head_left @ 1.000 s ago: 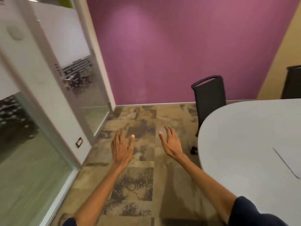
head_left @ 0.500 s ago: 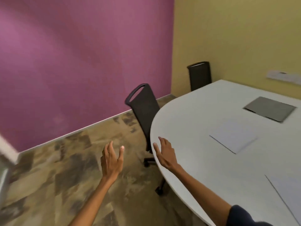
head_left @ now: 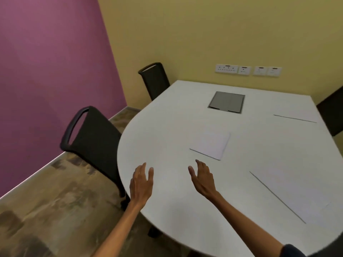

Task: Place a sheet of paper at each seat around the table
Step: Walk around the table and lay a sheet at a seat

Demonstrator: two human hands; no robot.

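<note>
A white rounded table (head_left: 167,138) fills the right of the view. Three white sheets lie on it: a small stack of paper (head_left: 210,145) near the middle, a large sheet (head_left: 291,193) at the near right, and another sheet (head_left: 298,115) at the far right edge. My left hand (head_left: 141,182) hovers open over the table's rounded left edge. Just below the middle stack, my right hand (head_left: 203,179) hovers open over the tabletop. Neither hand holds anything.
A black chair (head_left: 91,138) stands at the table's left end, another black chair (head_left: 155,80) at the far left corner, and a third chair (head_left: 332,112) at the far right. A grey cable hatch (head_left: 226,102) is set in the tabletop. Purple and yellow walls close in behind.
My view has swung right from the glass door and floor to the table. Both open hands have moved from over the carpet to over the tabletop.
</note>
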